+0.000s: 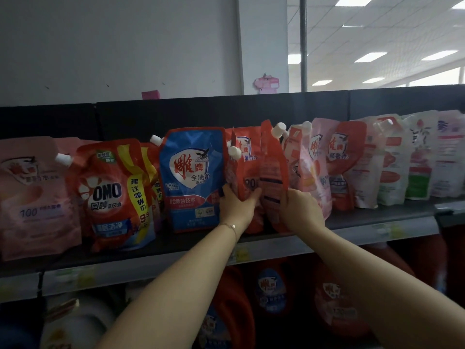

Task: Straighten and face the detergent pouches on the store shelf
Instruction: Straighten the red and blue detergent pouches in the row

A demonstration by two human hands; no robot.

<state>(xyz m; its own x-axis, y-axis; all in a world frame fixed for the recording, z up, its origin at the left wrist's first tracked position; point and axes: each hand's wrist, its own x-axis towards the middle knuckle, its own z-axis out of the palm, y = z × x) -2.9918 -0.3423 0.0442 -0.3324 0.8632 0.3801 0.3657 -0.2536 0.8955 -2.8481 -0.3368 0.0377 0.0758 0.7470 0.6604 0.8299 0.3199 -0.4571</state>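
Red pouch (pixel 247 172) in left hand (pixel 236 206), back-turned pouch (pixel 273 170) seemingly in right hand (pixel 302 210).

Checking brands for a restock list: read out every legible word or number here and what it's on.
"OMO", "奥妙": red pouch
"建议零售价", "9.9": its yellow band
"雕牌", "全渍净": blue pouch
"100": pink pouch
Too blurred: orange pouch in left hand, turned pouch in right hand, shelf tags.

Pink pouch (pixel 30 197) cut by left edge; price tags (pixel 241 254) blurred.
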